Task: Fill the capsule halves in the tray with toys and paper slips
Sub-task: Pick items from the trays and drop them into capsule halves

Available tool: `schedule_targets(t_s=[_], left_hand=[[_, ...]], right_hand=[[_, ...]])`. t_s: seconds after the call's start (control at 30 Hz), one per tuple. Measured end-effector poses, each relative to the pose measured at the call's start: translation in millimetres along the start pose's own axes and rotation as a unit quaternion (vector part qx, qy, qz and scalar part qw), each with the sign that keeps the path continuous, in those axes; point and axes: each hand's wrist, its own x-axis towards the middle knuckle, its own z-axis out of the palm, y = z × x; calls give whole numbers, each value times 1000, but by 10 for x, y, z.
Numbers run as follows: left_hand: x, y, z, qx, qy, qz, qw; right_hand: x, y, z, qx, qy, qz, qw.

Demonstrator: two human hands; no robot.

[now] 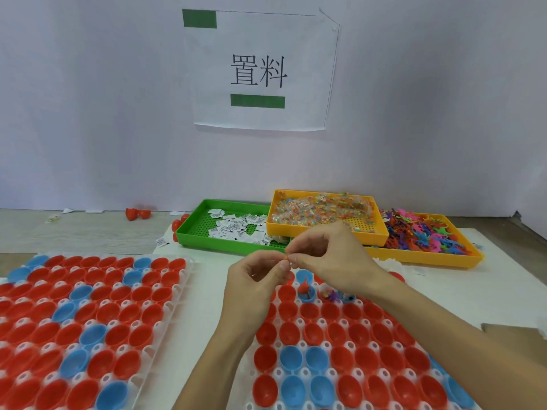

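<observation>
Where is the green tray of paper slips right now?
In the head view, the green tray sits centre-back on the table, its right end tucked under the yellow tray of packets, just beyond both hands.

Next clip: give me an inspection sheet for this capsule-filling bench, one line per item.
Surface: pale table with a white sheet under the right-hand work.
Job's things: two white trays of red and blue capsule halves, left tray and right tray; a few far halves on the right hold toys, e.g. an orange toy. Green bin holds paper slips; stacked yellow bin holds bagged bits; lower yellow bin holds colourful toys.
Clutter: loose red halves, stray slips.
Grippers: left hand and right hand pinch one small orange piece together.
Cables: nothing seen.
Surroundings: wall with paper sign.
</observation>
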Motion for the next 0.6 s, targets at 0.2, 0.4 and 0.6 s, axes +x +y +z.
schedule_targets(t_s=[0.2,0.4,0.6], left_hand=[[6,-3,6,85,17,51,995],[11,6,-44,123,25,64,990],[53,4,-187,99,81,55,990]], right_hand=[[14,-14,30,-27,-19,9,999],[24,46,-73,-107,-15,27,994],[-22,120,-73,-193,-88,47,976]])
